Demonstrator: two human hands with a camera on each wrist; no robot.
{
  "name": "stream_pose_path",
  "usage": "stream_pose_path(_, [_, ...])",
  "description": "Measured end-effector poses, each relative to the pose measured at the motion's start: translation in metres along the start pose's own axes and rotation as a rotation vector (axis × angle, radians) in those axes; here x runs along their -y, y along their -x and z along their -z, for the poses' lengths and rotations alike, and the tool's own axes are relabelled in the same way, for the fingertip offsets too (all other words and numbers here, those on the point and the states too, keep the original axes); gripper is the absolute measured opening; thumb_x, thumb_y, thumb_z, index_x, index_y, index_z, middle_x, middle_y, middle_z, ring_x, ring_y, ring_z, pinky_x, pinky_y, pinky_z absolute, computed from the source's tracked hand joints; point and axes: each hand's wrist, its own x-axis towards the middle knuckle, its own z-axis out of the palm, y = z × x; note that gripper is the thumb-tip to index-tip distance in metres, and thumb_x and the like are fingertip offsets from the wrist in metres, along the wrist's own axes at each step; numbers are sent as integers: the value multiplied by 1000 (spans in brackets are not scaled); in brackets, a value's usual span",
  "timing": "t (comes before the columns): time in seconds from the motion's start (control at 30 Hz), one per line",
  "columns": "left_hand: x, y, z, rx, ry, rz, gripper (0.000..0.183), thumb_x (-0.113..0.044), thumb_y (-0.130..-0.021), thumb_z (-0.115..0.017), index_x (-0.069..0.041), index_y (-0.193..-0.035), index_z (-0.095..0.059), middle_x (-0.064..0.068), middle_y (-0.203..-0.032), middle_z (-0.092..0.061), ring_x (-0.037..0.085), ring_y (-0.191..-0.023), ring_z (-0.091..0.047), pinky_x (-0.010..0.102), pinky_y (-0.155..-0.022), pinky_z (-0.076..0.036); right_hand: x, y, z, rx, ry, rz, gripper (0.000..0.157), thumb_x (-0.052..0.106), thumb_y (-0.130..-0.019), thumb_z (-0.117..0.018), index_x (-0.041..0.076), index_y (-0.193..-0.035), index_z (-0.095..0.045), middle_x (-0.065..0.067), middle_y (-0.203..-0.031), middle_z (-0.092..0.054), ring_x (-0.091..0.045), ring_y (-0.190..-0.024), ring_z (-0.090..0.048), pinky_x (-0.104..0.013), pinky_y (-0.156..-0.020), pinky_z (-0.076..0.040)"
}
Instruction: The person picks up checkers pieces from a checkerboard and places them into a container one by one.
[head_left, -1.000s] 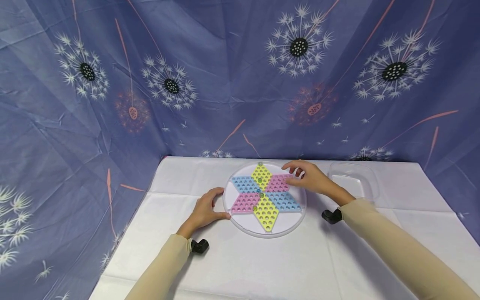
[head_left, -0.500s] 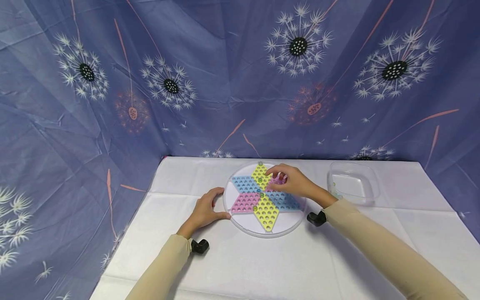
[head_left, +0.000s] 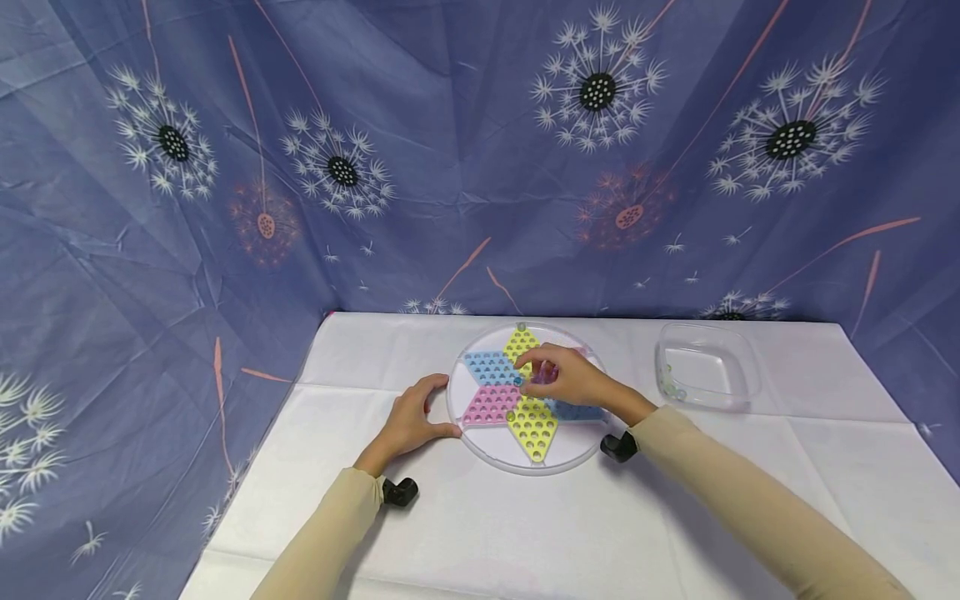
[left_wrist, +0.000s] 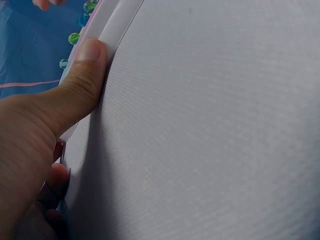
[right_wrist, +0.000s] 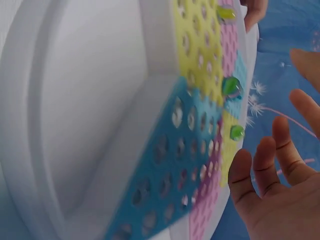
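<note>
A round white board (head_left: 573,442) with a star of blue, pink and yellow hole fields lies on the white table. A few marbles sit in its holes, one green marble (head_left: 522,326) at the far yellow tip. My left hand (head_left: 408,423) grips the board's left rim (left_wrist: 117,25), with the thumb (left_wrist: 82,75) pressed against the rim and fingers tucked below it. My right hand (head_left: 564,379) hovers over the star's centre. In the right wrist view its fingers (right_wrist: 262,170) are spread and hold nothing, just beside a green marble (right_wrist: 231,86).
A clear plastic container (head_left: 708,375) stands right of the board with a few marbles (head_left: 667,385) at its left side. A blue dandelion-print cloth (head_left: 480,167) walls the back and sides. The table is covered by a white tablecloth (head_left: 525,533).
My right hand has moved left from the right pink field to the board's centre, uncovering the clear container. The left hand and the board have stayed still.
</note>
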Motion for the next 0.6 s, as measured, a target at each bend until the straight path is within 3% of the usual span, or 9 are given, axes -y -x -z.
stream_pose_path(0.23, [0, 0, -1, 6, 3, 7, 95, -33, -68, -98, -6, -147, -52, 5, -106, -58, 16, -81, -45, 32, -76, -38, 2, 1, -15, 94, 26, -9, 35, 28, -91, -81, 16, -122, -74, -11, -101, -62, -30, -85, -53, -35, -75, -45])
stream_pose_path(0.6, [-1, 0, 0, 8, 4, 11, 95, -31, -68, -97, -5, -147, -52, 7, -102, -57, 19, -81, -46, 32, -76, -38, 5, 5, -27, 113, 71, 1, 22, 20, -86, -84, 18, -108, -79, -6, -99, -60, -26, -91, -47, -36, -82, -37])
